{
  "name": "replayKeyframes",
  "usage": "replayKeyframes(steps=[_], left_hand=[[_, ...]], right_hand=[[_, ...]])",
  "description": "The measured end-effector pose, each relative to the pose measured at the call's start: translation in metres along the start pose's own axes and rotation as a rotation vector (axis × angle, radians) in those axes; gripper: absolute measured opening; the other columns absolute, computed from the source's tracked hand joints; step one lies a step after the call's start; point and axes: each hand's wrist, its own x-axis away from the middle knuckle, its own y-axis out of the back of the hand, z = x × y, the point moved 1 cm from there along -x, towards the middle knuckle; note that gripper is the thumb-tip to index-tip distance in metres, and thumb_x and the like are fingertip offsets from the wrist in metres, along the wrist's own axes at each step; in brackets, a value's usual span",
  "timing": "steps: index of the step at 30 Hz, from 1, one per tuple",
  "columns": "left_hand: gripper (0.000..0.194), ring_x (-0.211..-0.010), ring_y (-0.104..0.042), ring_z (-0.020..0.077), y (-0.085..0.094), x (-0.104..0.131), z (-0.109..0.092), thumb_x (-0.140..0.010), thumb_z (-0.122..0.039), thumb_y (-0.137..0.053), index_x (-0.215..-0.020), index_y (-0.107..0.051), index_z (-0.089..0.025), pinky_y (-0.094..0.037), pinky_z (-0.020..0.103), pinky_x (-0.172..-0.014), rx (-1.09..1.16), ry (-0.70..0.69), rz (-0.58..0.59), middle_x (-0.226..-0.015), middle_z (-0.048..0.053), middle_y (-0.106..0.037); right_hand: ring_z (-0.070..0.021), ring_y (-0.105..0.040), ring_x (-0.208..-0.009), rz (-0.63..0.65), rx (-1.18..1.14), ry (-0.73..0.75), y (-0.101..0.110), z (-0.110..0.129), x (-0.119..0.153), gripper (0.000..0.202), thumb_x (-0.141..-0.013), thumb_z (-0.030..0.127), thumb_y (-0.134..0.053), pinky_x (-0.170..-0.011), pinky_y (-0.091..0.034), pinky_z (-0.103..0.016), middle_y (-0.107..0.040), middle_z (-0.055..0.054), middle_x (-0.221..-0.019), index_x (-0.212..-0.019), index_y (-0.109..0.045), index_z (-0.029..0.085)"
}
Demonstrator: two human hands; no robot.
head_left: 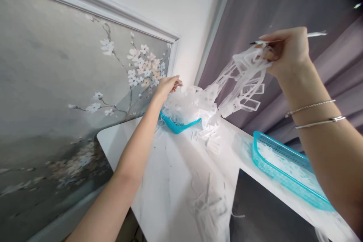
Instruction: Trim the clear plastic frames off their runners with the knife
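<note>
My right hand (pixel 287 49) is raised in front of the curtain, closed on a bundle of clear plastic strips (pixel 241 72) with small rectangular frames. The bundle trails down toward a heap of the same strips (pixel 190 102). A thin white stick-like thing (pixel 317 34) juts out behind this hand, and a dark tip shows at its fingertips. At the left side of the heap is my left hand (pixel 170 85), fingers curled together; what they pinch is unclear. Beneath the heap sits a blue basket (pixel 177 127), largely covered by it.
Another blue basket (pixel 259 159) holding white strips stands at the right. Loose clear pieces (pixel 210 208) lie on the white marbled table (pixel 167 181), beside a dark flat panel (pixel 263 211). A flower-patterned wall (pixel 70 68) bounds the left, a purple-grey curtain (pixel 249 7) the back right.
</note>
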Motion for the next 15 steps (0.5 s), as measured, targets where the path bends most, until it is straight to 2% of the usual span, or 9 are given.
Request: replayKeyframes(steps=[2, 5, 7, 9, 12, 15], left_hand=[[0.029, -0.061, -0.056, 0.0094, 0.004, 0.004, -0.005, -0.084, -0.037, -0.046, -0.082, -0.064, -0.014, -0.039, 0.019, -0.051, -0.024, -0.067, 0.058, -0.083, 0.007, -0.068], [0.026, -0.075, -0.06, 0.0135, 0.005, 0.014, -0.013, -0.074, -0.038, -0.058, -0.088, -0.067, -0.017, -0.042, 0.021, -0.06, -0.103, -0.144, 0.228, -0.092, 0.005, -0.069], [0.03, -0.08, -0.061, 0.0168, 0.001, 0.02, -0.016, -0.066, -0.037, -0.066, -0.089, -0.068, -0.017, -0.043, 0.023, -0.066, -0.176, -0.166, 0.352, -0.092, 0.005, -0.069], [0.037, -0.081, -0.061, 0.0192, -0.007, 0.024, -0.017, -0.057, -0.036, -0.073, -0.088, -0.068, -0.016, -0.043, 0.024, -0.069, -0.249, -0.187, 0.419, -0.088, 0.004, -0.069], [0.035, -0.077, -0.06, 0.0193, -0.019, 0.025, -0.014, -0.051, -0.033, -0.077, -0.08, -0.067, -0.017, -0.041, 0.024, -0.069, -0.33, -0.253, 0.378, -0.078, 0.002, -0.067], [0.018, -0.073, -0.058, 0.0176, -0.025, 0.023, -0.014, -0.06, -0.029, -0.072, -0.071, -0.064, -0.017, -0.039, 0.022, -0.067, -0.364, -0.344, 0.238, -0.069, -0.001, -0.063]], right_hand=[[-0.0037, -0.014, -0.035, -0.029, 0.0, 0.016, -0.002, 0.006, -0.007, 0.041, -0.072, 0.002, -0.041, -0.034, -0.017, -0.021, -0.036, 0.002, -0.038, -0.035, -0.033, 0.018], [-0.0031, -0.015, -0.035, -0.088, 0.02, 0.036, -0.008, 0.015, -0.02, 0.041, -0.074, 0.002, -0.038, -0.035, -0.017, -0.022, -0.039, 0.002, -0.038, -0.036, -0.037, 0.018], [-0.0034, -0.016, -0.035, -0.119, 0.041, 0.064, -0.015, 0.022, -0.029, 0.041, -0.075, 0.003, -0.039, -0.033, -0.015, -0.022, -0.04, 0.002, -0.039, -0.037, -0.039, 0.018], [-0.0044, -0.016, -0.035, -0.12, 0.061, 0.094, -0.024, 0.029, -0.037, 0.042, -0.077, 0.005, -0.039, -0.03, -0.014, -0.022, -0.039, 0.003, -0.038, -0.037, -0.04, 0.019], [-0.0024, -0.018, -0.034, -0.085, 0.118, 0.104, -0.037, 0.04, -0.045, 0.049, -0.083, 0.008, -0.036, -0.03, -0.015, -0.018, -0.037, 0.004, -0.036, -0.035, -0.04, 0.018], [0.0015, -0.023, -0.032, -0.066, 0.145, 0.107, -0.047, 0.05, -0.05, 0.057, -0.087, 0.011, -0.031, -0.032, -0.016, -0.016, -0.036, 0.005, -0.035, -0.031, -0.039, 0.015]])
